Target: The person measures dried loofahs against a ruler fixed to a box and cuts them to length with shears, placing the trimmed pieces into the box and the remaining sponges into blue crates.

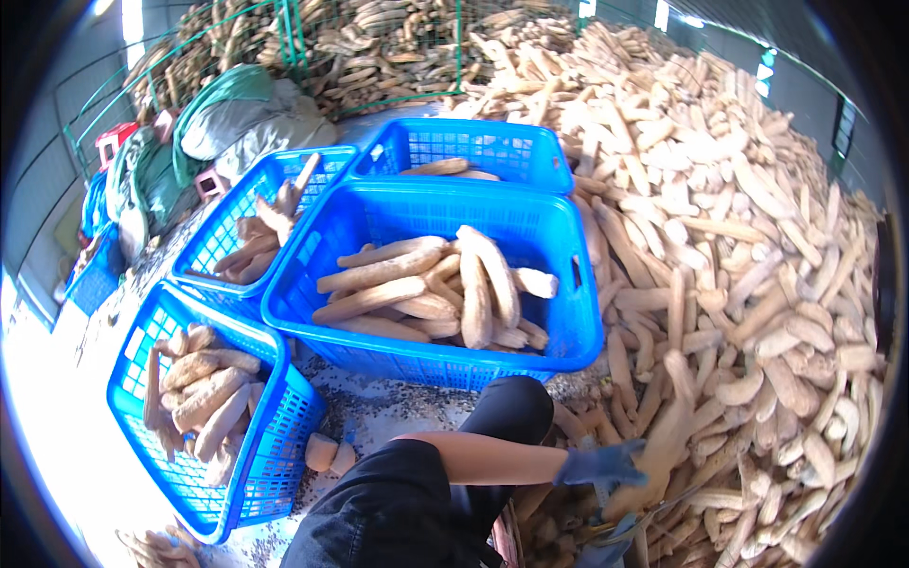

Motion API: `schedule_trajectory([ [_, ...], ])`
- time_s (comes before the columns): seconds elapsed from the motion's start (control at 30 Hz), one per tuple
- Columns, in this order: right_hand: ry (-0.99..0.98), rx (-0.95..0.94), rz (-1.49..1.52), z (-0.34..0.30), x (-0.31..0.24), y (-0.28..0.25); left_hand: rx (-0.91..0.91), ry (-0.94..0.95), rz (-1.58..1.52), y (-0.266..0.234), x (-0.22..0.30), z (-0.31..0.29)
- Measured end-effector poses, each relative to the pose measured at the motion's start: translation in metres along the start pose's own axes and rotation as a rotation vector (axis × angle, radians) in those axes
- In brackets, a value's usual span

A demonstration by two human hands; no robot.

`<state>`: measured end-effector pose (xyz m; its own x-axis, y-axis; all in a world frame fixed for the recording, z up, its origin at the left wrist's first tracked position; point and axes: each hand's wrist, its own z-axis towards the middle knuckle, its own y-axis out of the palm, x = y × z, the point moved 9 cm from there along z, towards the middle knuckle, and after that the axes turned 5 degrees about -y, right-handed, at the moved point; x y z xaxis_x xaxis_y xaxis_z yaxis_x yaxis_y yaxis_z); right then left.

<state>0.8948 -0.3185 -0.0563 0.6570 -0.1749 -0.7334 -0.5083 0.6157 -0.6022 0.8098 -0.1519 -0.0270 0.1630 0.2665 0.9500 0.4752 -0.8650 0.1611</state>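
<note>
A gloved left hand (598,466) reaches to the lower right, fingers against a long tan gourd (666,452) at the near edge of a large heap of gourds (720,237); whether they close around it cannot be told. The gloved right hand (606,551) is blurred just below, its grip unclear. Left of the heap, a blue basket (426,364) holds more gourds.

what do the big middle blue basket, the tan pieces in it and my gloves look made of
The basket: likely moulded plastic, slightly glossy, with even colour and latticed sides. The pieces: probably dried plant matter, matte, irregular and rough-looking. The gloves: fabric or rubber, matte; too blurred to tell.
</note>
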Motion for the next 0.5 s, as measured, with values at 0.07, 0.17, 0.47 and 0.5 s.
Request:
schedule_trajectory([
  [0.07, 0.04, -0.073, 0.068, 0.003, -0.005, 0.01, 0.158, 0.165, -0.319, -0.062, 0.014, -0.037],
  [0.17, 0.118, -0.115, 0.135, 0.003, -0.003, 0.011, 0.602, 0.647, -0.503, -0.189, 0.074, -0.135],
  [0.47, 0.379, -0.043, 0.462, -0.011, 0.036, -0.016, 1.357, 1.09, -0.734, -0.528, 0.037, -0.457],
  [0.5, 0.415, 0.002, 0.492, -0.017, 0.046, -0.029, 1.34, 1.092, -0.637, -0.515, 0.04, -0.431],
])
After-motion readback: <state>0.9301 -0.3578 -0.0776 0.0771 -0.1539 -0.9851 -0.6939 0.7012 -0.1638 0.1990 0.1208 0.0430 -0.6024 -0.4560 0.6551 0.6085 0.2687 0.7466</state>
